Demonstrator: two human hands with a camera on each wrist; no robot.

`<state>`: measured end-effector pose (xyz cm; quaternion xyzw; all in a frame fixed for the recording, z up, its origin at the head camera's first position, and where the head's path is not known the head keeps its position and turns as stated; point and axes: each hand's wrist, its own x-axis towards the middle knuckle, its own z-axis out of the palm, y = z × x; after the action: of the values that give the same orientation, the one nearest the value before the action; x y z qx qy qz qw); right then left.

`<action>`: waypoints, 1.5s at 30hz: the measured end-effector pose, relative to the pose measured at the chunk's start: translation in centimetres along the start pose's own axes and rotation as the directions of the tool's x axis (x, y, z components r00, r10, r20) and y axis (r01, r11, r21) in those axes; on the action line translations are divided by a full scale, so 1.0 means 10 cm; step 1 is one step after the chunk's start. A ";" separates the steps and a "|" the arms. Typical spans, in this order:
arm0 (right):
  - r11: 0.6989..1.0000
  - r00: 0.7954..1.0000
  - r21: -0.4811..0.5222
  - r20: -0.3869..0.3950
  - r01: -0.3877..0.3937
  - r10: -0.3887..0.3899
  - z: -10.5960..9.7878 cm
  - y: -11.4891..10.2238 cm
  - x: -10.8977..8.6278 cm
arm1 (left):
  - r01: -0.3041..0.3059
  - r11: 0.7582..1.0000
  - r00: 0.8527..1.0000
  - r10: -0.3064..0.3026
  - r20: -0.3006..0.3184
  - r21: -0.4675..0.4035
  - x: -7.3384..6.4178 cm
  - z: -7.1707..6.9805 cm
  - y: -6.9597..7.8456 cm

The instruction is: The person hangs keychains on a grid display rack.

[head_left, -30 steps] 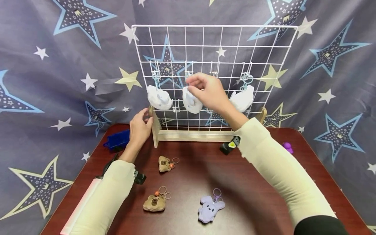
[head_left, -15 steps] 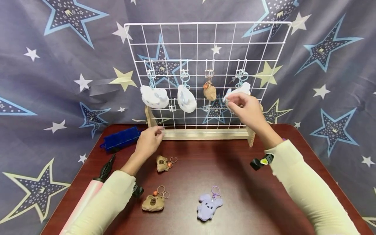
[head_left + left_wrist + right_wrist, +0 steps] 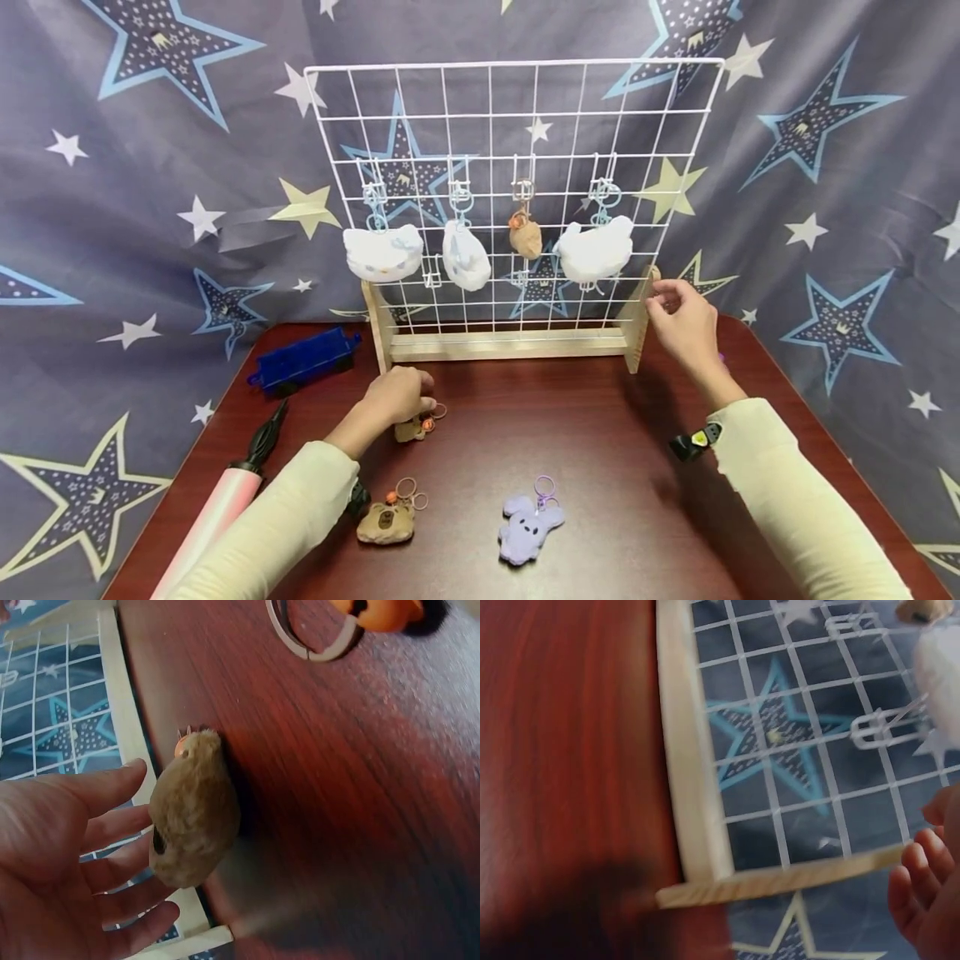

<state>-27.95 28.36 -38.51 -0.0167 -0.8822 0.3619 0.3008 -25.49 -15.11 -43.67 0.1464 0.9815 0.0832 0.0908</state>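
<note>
My left hand [image 3: 397, 396] reaches over a brown bear-like plush keychain [image 3: 408, 432] on the table, partly covering it. In the left wrist view the fingers are spread and slightly bent beside this plush [image 3: 196, 810], without gripping it. My right hand [image 3: 684, 325] holds nothing; its loosely bent fingers are right at the wooden right support [image 3: 640, 321] of a white wire grid rack [image 3: 491, 63]. White plush keychains hang from the rack's hooks at left [image 3: 382, 252], centre-left [image 3: 467, 257] and right [image 3: 596, 250]. Between the last two hangs a small brown plush keychain [image 3: 527, 239].
Another brown plush keychain [image 3: 386, 523] and a lavender plush keychain [image 3: 525, 532] lie on the table [image 3: 600, 450] nearer the front. At left are a blue container [image 3: 307, 358] and a pink cylinder [image 3: 217, 508] with a black tip. A star-patterned curtain hangs behind.
My right hand left the middle white plush, passed the right one and moved down to the right support. My left hand came down from the left support to the brown plush keychain.
</note>
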 end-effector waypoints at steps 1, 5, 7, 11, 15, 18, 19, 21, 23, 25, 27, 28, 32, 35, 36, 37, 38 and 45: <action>1.000 1.000 -0.012 0.003 -0.018 0.018 0.02 0.05 -0.01 | -0.007 1.000 1.000 0.007 -0.003 0.014 0.00 0.01 0.01; 0.996 0.997 -0.060 0.048 -0.061 0.064 0.12 0.21 -0.05 | -0.014 0.999 1.000 0.014 -0.004 0.048 -0.01 0.06 0.04; 0.995 0.994 -0.076 0.072 -0.071 0.077 0.17 0.29 -0.08 | -0.014 0.998 1.000 0.014 0.003 0.057 -0.02 0.09 0.05; 0.992 0.991 -0.088 0.091 -0.095 0.103 0.24 0.43 -0.12 | -0.019 0.998 1.000 0.018 0.007 0.067 -0.05 0.15 0.07; 0.990 0.991 -0.102 0.074 -0.100 0.108 0.30 0.53 -0.15 | -0.034 0.998 0.999 0.035 -0.016 0.054 -0.06 0.16 0.08; 0.989 0.993 -0.120 0.060 -0.091 0.099 0.34 0.58 -0.17 | -0.042 0.998 0.999 0.043 -0.025 0.038 -0.06 0.16 0.09; 0.988 0.994 -0.125 0.056 -0.089 0.097 0.35 0.59 -0.18 | -0.041 0.999 0.999 0.042 -0.024 0.034 -0.07 0.16 0.09; 0.988 0.995 -0.135 0.049 -0.080 0.087 0.36 0.60 -0.19 | -0.042 0.998 0.999 0.043 -0.026 0.037 -0.06 0.16 0.09; 0.987 0.996 -0.143 0.045 -0.071 0.078 0.38 0.61 -0.20 | -0.036 0.999 0.999 0.037 -0.030 0.032 -0.06 0.16 0.09; 0.987 0.997 -0.148 0.040 -0.065 0.072 0.39 0.61 -0.21 | -0.033 0.999 0.999 0.033 -0.031 0.029 -0.06 0.17 0.08; 0.986 0.997 -0.151 0.038 -0.067 0.073 0.40 0.61 -0.21 | -0.031 0.999 0.999 0.032 -0.033 0.021 -0.06 0.17 0.08; 0.986 0.997 -0.152 0.036 -0.069 0.075 0.40 0.61 -0.21 | -0.032 0.999 0.999 0.033 -0.035 0.020 -0.06 0.17 0.07; 0.986 0.996 -0.147 0.038 -0.078 0.085 0.41 0.59 -0.21 | -0.038 0.999 0.998 0.039 -0.048 0.015 -0.07 0.16 0.06; 0.987 0.995 -0.141 0.045 -0.080 0.088 0.41 0.59 -0.21 | -0.045 0.999 0.997 0.045 -0.061 0.008 -0.07 0.16 0.05; 0.987 0.995 -0.141 0.048 -0.081 0.088 0.41 0.59 -0.21 | -0.045 0.999 0.997 0.045 -0.062 0.002 -0.08 0.16 0.05; 0.986 0.995 -0.143 0.048 -0.081 0.088 0.42 0.59 -0.21 | -0.048 0.999 0.997 0.047 -0.064 -0.006 -0.07 0.17 0.04; 0.986 0.995 -0.143 0.048 -0.081 0.088 0.42 0.59 -0.22 | -0.051 0.999 0.996 0.050 -0.067 -0.013 -0.07 0.18 0.03; 0.987 0.995 -0.138 0.042 -0.080 0.087 0.44 0.60 -0.22 | -0.084 0.995 0.993 0.079 -0.092 -0.056 -0.09 0.16 -0.05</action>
<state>-29.68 29.53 -45.99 -0.0653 -0.9103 0.3134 0.2623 -24.49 -15.63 -45.21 0.1796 0.9749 0.1224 0.0474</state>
